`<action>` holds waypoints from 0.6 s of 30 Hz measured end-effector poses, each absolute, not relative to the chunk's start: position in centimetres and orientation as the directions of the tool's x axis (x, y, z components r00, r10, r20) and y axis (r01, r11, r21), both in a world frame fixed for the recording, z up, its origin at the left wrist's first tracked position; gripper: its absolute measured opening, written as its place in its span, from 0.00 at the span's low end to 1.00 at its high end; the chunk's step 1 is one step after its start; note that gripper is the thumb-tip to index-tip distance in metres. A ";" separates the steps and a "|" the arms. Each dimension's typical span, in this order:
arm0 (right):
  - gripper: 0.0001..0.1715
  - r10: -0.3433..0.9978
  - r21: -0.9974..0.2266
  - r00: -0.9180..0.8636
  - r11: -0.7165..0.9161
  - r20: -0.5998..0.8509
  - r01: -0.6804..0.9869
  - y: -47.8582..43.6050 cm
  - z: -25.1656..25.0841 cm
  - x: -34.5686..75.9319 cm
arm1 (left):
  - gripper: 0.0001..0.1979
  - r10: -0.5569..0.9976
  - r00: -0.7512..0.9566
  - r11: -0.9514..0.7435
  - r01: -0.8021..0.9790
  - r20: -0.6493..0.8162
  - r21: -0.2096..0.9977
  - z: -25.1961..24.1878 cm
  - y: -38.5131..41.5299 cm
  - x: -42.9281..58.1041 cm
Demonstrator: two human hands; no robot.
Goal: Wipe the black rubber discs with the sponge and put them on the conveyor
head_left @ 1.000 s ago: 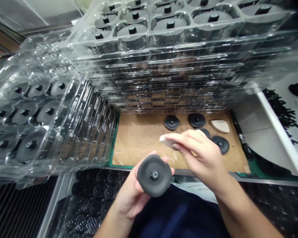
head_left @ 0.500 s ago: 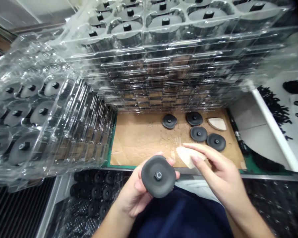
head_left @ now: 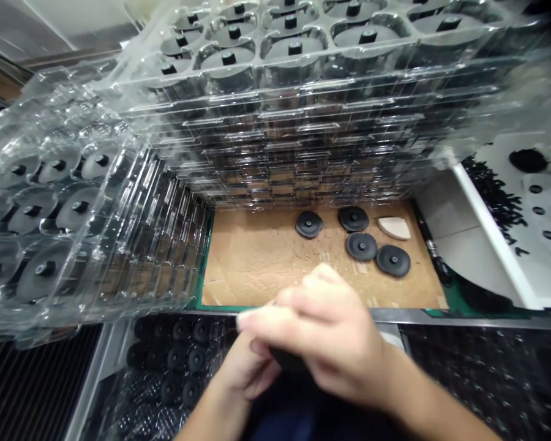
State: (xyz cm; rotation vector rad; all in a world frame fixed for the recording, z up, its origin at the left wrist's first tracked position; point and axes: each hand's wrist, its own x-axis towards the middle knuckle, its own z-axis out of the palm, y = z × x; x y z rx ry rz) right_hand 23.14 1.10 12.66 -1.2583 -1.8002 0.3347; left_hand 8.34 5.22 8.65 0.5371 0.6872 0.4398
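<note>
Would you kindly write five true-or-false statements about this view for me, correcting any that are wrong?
1. Four dark discs lie on the cardboard. True.
2. The pale wedge lies in the cardboard's left half. False: the pale wedge lies near its right edge.
3. The right hand partly hides the left hand. True.
4. The top clear tray at the back is empty. False: stemmed pieces sit in the top clear tray.
5. A dark piece shows below the right hand, mostly hidden. True.

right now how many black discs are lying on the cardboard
4 on the cardboard: leftmost disc, set apart; second disc, right of it; third disc, just in front of the second; and rightmost disc. The right hand covers some cardboard, so another could be hidden.
</note>
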 end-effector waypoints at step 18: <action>0.14 0.836 -0.891 0.546 -0.213 0.046 0.400 -0.8 7.5 24.3 | 0.29 0.575 0.702 0.795 -0.358 -0.420 0.489 8.3 5.7 8.1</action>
